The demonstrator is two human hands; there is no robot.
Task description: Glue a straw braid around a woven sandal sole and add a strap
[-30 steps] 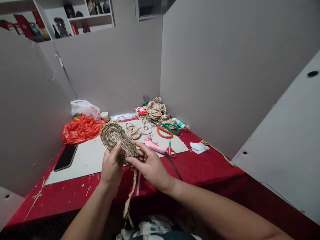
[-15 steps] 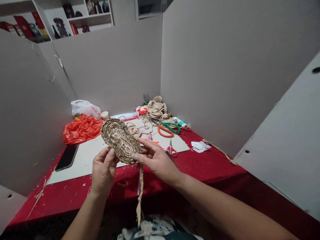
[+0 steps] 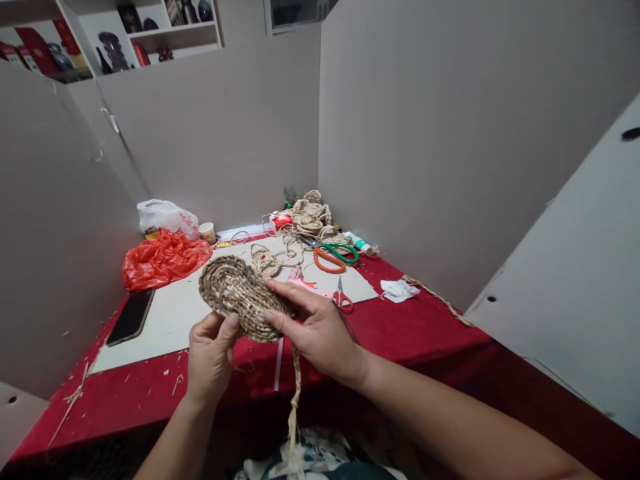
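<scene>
Both hands hold an oval sole-shaped piece of coiled straw braid (image 3: 240, 297) above the table's front part, tilted toward me. My left hand (image 3: 213, 353) pinches its lower left edge, thumb on the near face. My right hand (image 3: 315, 327) grips its right end, with the thumb on the face and a finger along the upper edge. From beneath the right end a loose braid tail (image 3: 296, 387) hangs down toward my lap. The fingers behind the piece are partly hidden.
A white board (image 3: 170, 320) lies on the red cloth (image 3: 400, 340). On or around it are a phone (image 3: 131, 317), red plastic bag (image 3: 165, 260), paper cup (image 3: 207, 232), large scissors (image 3: 330, 257), small red scissors (image 3: 342, 297), coiled straw braids (image 3: 313, 213) and crumpled tissue (image 3: 399, 290). Grey panels stand around.
The woven piece has come slightly lower and tilted further back, and my right hand has moved along with it. The hanging tail has swung to the right. The view has shifted a little.
</scene>
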